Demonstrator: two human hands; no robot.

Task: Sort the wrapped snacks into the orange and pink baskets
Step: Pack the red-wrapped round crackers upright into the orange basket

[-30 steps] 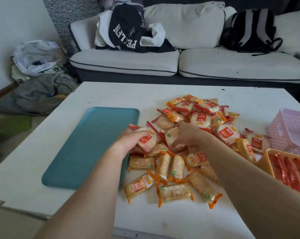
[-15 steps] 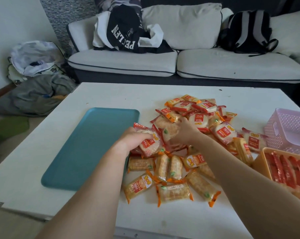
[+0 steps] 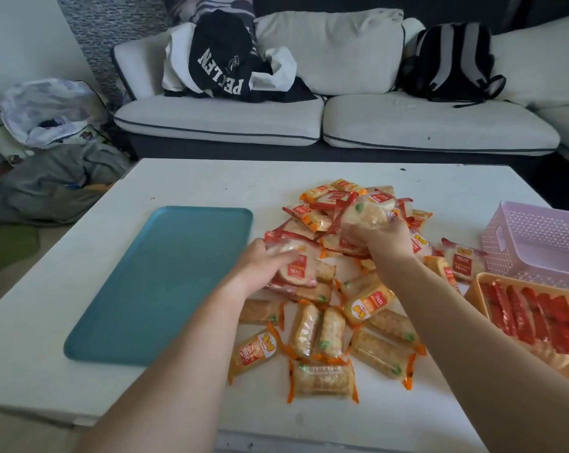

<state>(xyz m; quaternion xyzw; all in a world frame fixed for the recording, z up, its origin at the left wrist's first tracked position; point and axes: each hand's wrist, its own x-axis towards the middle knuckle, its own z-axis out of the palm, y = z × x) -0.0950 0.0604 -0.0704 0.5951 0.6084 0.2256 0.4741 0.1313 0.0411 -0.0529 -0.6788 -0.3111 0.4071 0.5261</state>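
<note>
A heap of wrapped snacks (image 3: 371, 325) in red and orange wrappers lies on the white table (image 3: 185, 178). My left hand (image 3: 260, 266) grips a round red-wrapped snack (image 3: 297, 268) at the heap's left side. My right hand (image 3: 381, 237) holds a bunch of round red-wrapped snacks (image 3: 369, 212) lifted above the heap. The orange basket (image 3: 472, 289) stands at the right edge with red-wrapped snacks inside. Behind it is the pink basket (image 3: 511, 223), and I see nothing inside it.
A teal tray (image 3: 159, 282) lies on the table left of the heap. Behind the table is a white sofa (image 3: 423, 125) with clothes and a black backpack (image 3: 449, 60). Bags and clothes are piled on the floor at left.
My right hand has closed on several round snacks and lifted them up and to the right. My left hand has curled round a red-wrapped snack at the heap's left.
</note>
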